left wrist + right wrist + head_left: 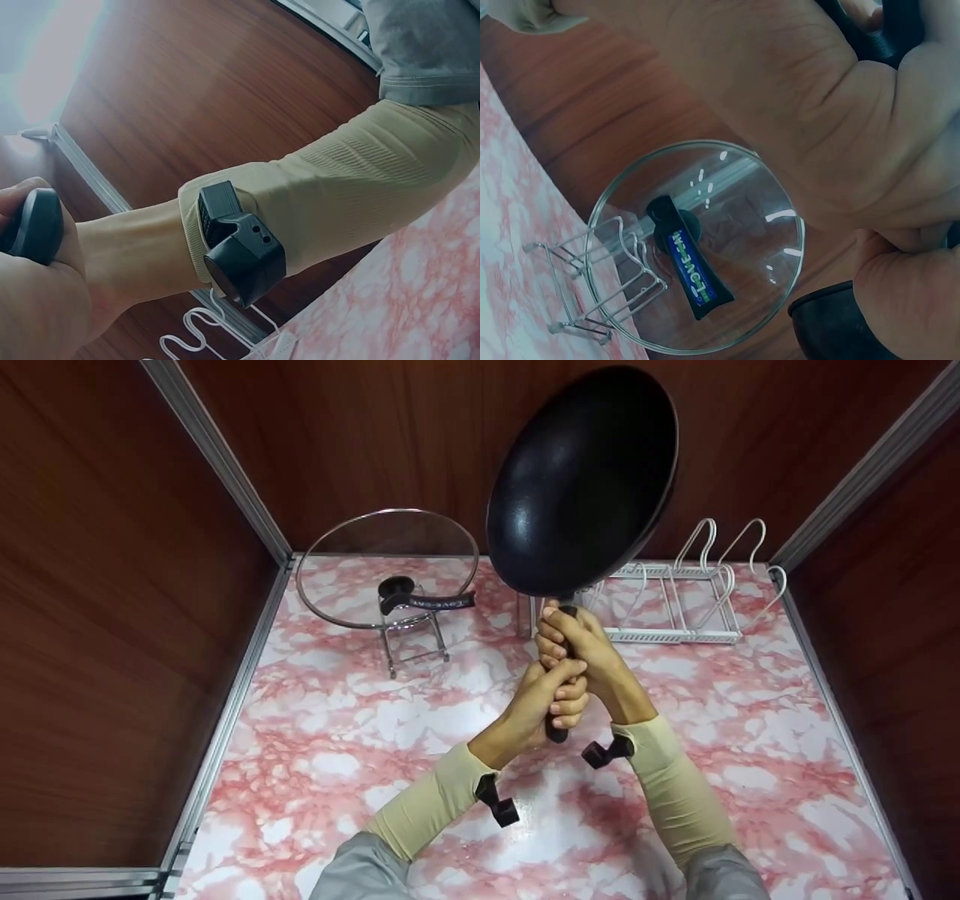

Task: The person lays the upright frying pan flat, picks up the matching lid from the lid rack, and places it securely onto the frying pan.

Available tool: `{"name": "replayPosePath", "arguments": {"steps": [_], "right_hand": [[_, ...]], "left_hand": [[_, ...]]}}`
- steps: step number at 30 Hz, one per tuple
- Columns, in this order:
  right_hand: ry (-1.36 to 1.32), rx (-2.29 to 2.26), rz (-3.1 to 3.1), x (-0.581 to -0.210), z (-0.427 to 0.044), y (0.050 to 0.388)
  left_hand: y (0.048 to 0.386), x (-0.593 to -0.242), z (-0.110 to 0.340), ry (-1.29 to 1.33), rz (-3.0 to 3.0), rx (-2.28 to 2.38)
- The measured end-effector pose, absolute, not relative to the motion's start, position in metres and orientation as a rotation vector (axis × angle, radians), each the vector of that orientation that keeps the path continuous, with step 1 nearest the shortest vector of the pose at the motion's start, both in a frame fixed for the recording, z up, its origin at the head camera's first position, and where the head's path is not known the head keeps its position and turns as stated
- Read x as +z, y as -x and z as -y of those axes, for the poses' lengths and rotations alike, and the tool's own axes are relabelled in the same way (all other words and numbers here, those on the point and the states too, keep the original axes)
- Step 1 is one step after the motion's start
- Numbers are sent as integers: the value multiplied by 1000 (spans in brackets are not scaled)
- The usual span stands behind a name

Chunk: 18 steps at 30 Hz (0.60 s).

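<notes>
A black wok (581, 484) is raised above the table, its dark inside facing me and its bowl tilted up toward the back wall. My right hand (581, 641) grips the handle close to the bowl. Just below it, touching it, my left hand (544, 701) holds the same handle (556, 731), whose end sticks out underneath. In the left wrist view, a rounded handle end (41, 225) shows within the fingers. The right wrist view has the palm of a hand (832, 135) filling its upper right.
At the left back, a glass lid (337, 585) with a dark lettered handle (431, 601) leans on a small wire stand (416, 656). A white wire rack (675, 637) with curved hoops stands at the back right, partly behind the wok. Brown panels enclose the pink-and-white table (337, 765).
</notes>
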State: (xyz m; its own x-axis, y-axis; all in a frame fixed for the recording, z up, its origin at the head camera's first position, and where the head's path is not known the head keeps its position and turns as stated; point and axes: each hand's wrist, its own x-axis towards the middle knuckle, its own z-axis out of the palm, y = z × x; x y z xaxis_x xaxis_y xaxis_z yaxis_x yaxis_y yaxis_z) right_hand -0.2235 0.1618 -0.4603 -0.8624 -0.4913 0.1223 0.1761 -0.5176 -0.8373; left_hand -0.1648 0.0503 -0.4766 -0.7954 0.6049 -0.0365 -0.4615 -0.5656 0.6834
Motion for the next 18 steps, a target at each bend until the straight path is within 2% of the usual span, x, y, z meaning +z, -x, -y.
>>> {"name": "replayPosePath", "arguments": {"steps": [18], "right_hand": [[475,-2367,-1304,-460,-162,225]], "left_hand": [[163,-477,-52,-163,-1157,2342]]}}
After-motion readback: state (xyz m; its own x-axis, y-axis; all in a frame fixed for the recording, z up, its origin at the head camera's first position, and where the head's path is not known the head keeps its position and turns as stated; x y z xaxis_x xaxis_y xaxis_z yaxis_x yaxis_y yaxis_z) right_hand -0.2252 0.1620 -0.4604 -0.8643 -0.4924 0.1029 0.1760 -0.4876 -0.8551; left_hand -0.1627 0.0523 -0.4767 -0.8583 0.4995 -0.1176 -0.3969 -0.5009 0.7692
